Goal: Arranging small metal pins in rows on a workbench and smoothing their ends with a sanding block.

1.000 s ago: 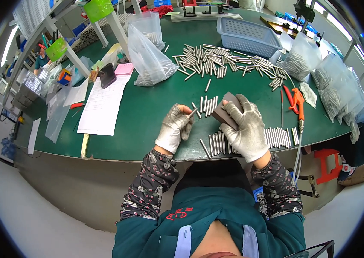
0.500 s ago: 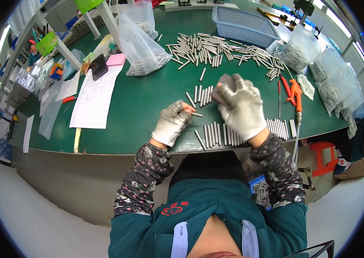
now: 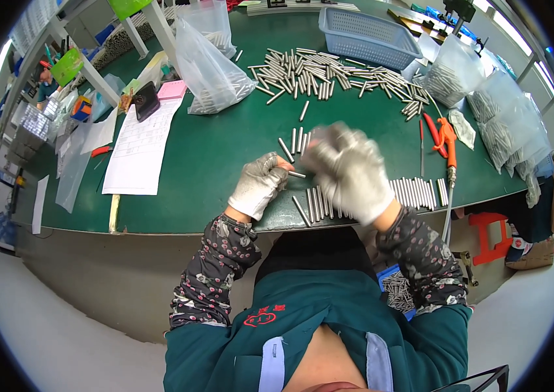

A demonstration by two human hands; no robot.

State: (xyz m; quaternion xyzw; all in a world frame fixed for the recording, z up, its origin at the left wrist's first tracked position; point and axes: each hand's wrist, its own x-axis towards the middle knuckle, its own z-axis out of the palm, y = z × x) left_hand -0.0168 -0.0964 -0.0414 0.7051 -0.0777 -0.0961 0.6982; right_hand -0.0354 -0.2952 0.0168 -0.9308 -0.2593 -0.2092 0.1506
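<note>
Both my hands wear light grey gloves over a green table (image 3: 224, 150). My left hand (image 3: 258, 185) rests near the front edge and pinches a short metal rod (image 3: 297, 174) that points right. My right hand (image 3: 350, 171) is lifted above the table and blurred by motion, so I cannot tell what it holds. A row of metal rods (image 3: 414, 193) lies side by side along the front edge, partly hidden under the right hand. A few loose rods (image 3: 293, 142) lie just beyond my hands.
A big scatter of rods (image 3: 329, 73) covers the far middle, with a blue basket (image 3: 368, 29) behind it. Clear bags of rods (image 3: 208, 65) stand at left and right (image 3: 505, 124). An orange-handled tool (image 3: 445, 138) lies right. Paper sheet (image 3: 139, 147) lies left.
My right hand has lifted off the row of rods and swung up, now blurred. My left hand has stayed near the front edge, pinching a rod.
</note>
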